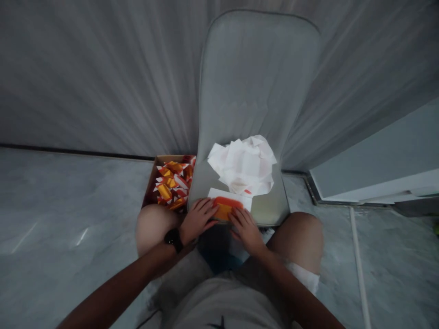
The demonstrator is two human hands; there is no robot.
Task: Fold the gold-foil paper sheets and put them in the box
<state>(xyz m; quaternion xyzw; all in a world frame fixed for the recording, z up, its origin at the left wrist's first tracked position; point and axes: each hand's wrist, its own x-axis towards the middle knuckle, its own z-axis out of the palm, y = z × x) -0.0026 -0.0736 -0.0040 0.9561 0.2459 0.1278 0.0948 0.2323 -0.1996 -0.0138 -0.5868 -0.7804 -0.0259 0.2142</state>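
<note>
At the front edge of the grey chair seat, an orange-and-gold wrapper (224, 208) lies over a white paper sheet (216, 193). My left hand (199, 218), with a dark watch on the wrist, grips its left end with curled fingers. The other end is under the fingers of my right hand (247, 228), which hold it close to the seat edge. Whether anything is inside the wrapper cannot be made out. Just behind it lies a loose heap of white paper sheets (245, 164), with a little red showing at its front.
A cardboard box (150, 185) of red, gold and white twisted-end packets (171, 183) stands on the floor left of the chair (257, 68). My knees flank the seat. Behind hangs a grey curtain (103, 77); a pale panel (380, 155) is at right.
</note>
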